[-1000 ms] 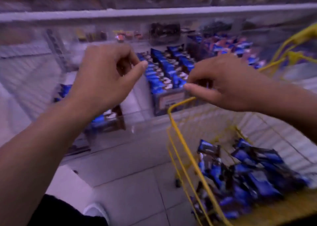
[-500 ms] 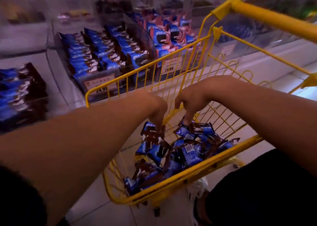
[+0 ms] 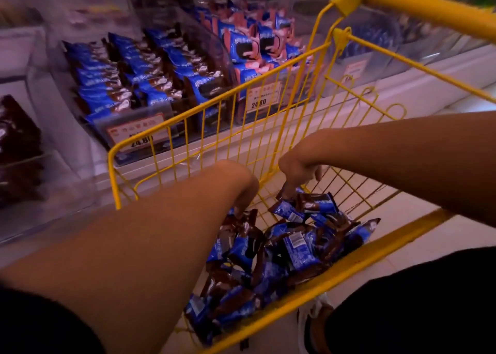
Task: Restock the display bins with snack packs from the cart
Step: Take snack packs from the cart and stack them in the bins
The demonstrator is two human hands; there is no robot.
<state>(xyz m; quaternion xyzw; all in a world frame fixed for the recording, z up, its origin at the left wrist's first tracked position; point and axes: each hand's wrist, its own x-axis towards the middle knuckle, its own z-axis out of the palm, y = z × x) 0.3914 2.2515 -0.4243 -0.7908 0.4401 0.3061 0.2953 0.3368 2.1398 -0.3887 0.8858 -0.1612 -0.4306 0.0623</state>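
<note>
A yellow wire cart [image 3: 268, 90] stands in front of me, holding a heap of several blue and brown snack packs [image 3: 292, 249]. My left hand [image 3: 245, 192] reaches down into the heap, fingertips on a brown pack [image 3: 245, 223]; my wrist hides the grip. My right hand [image 3: 298, 173] pinches the top edge of a blue pack [image 3: 288, 210] and lifts it slightly off the pile. Beyond the cart, a clear display bin [image 3: 139, 85] holds rows of the same blue packs.
A second bin of blue and pink packs [image 3: 257, 47] sits right of the first, with a price tag [image 3: 259, 102] reading 24.80. A dark-pack bin [image 3: 18, 149] is at far left. The cart handle [image 3: 418, 7] crosses the upper right. Pale floor tiles [image 3: 418, 246] lie below.
My hands left the shelf bins and dropped into the cart. In the last half second my right hand has lifted a blue pack a little; my left has sunk into the heap.
</note>
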